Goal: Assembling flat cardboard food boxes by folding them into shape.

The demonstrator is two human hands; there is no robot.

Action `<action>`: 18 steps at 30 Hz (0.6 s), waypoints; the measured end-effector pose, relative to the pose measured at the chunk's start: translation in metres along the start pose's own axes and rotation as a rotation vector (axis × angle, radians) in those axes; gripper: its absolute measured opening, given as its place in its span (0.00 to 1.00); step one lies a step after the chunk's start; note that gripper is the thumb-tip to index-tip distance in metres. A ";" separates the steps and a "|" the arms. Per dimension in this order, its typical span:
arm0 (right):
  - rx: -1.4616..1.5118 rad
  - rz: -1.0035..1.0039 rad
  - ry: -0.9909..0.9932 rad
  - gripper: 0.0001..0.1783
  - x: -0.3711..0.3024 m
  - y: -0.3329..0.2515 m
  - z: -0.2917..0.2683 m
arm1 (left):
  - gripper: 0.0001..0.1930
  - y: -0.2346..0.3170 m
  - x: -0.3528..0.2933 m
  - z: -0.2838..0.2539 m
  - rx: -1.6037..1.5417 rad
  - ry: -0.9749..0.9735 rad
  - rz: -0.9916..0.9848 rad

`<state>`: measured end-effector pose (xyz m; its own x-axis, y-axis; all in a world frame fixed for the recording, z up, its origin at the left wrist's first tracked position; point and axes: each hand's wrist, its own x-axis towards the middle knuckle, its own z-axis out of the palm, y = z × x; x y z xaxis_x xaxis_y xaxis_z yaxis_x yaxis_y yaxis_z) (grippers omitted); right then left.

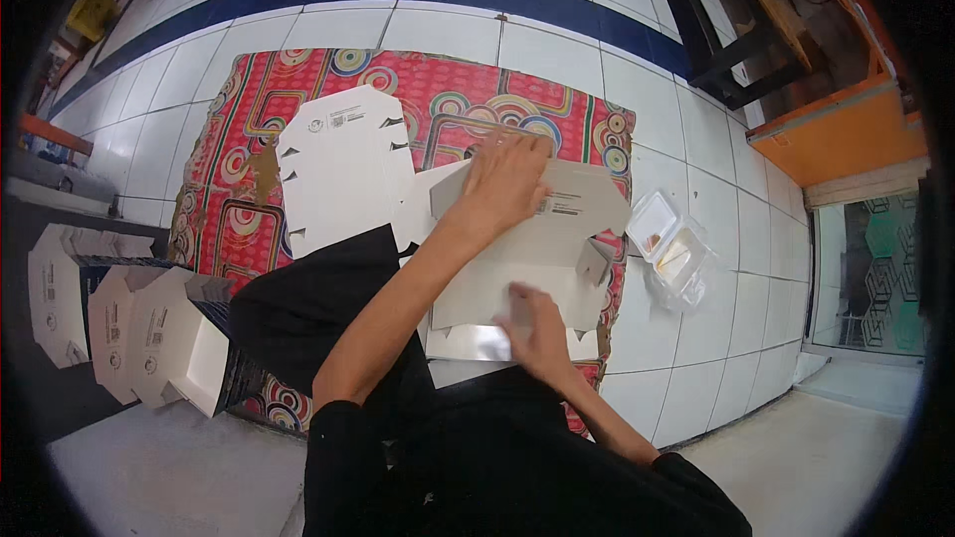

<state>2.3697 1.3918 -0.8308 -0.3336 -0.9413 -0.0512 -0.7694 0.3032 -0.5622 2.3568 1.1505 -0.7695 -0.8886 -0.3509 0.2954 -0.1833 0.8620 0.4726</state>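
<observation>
A partly folded white cardboard box (497,283) stands before me on the patterned red mat, its far panel raised and side flaps bent inward. My left hand (507,179) reaches across to the top of that far panel, fingers bent over its edge. At the near side of the box is my right hand (537,333), its fingers smeared by motion, so whether they grip the near panel does not show. To the left lies a flat white cardboard sheet (343,174) with cut tabs along its sides, partly covered by my black-clad leg (318,303).
Several folded white boxes (149,338) stand together at the left. Right of the red mat (224,189), an opened white food container (676,249) sits in a clear plastic bag on the tiles. Orange wooden furniture (846,129) stands at the far right.
</observation>
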 end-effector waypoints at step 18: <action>1.929 0.672 0.504 0.33 -0.028 0.098 0.010 | 0.19 0.164 -0.150 -0.010 0.089 -0.319 -0.008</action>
<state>2.3092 1.4464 -0.8930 -0.5918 -0.5660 -0.5739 0.7986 -0.3150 -0.5128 2.4645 1.3405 -0.7283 -0.9714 -0.2373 0.0101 -0.2141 0.8932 0.3955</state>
